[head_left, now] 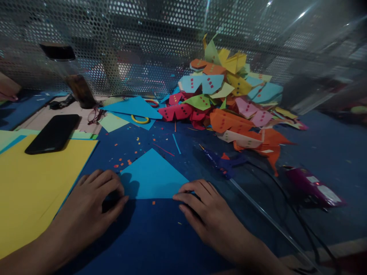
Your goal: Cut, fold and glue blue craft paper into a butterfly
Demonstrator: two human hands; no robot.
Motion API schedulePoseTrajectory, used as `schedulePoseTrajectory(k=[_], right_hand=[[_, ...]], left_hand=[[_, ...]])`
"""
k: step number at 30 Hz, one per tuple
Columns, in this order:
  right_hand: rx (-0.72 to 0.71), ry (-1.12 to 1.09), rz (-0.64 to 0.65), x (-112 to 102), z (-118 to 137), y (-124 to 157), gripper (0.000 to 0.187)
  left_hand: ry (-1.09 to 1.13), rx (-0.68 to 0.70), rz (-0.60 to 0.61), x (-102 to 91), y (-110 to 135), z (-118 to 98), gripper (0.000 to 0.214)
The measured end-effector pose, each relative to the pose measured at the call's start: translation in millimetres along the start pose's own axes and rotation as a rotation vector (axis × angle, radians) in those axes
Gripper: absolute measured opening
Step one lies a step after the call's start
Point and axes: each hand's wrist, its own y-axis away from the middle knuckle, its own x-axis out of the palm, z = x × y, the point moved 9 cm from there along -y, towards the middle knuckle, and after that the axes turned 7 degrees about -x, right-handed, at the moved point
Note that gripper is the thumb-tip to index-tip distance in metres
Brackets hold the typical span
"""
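A blue sheet of paper (155, 177), folded into a triangle, lies on the dark blue table with its point away from me and its long edge towards me. My left hand (100, 194) is curled around its left corner, which the fingers hide; the thumb tip is at the long edge. At the right corner, my right hand (203, 206) has its fingertips on the paper, the thumb just below the edge. Beyond the triangle lie small orange paper scraps (120, 162) and a thin blue paper strip (176, 144).
Yellow paper sheets (37, 191) lie left, under a black phone (54, 133). A bottle (78, 84) and yellow-handled scissors (140, 120) stand and lie behind. Right are piled paper butterflies (200, 84), a corded glue gun (220, 162) and a purple device (314, 185). Another person's hand (8, 88) shows far left.
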Motion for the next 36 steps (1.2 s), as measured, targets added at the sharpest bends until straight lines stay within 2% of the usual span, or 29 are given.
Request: schedulePoseTrajectory(k=[36], right_hand=[[0.01, -0.031, 0.001, -0.1, -1.0, 1.5, 0.023]], left_hand=[[-0.029, -0.011, -0.013, -5.1, 1.1, 5.0, 0.014]])
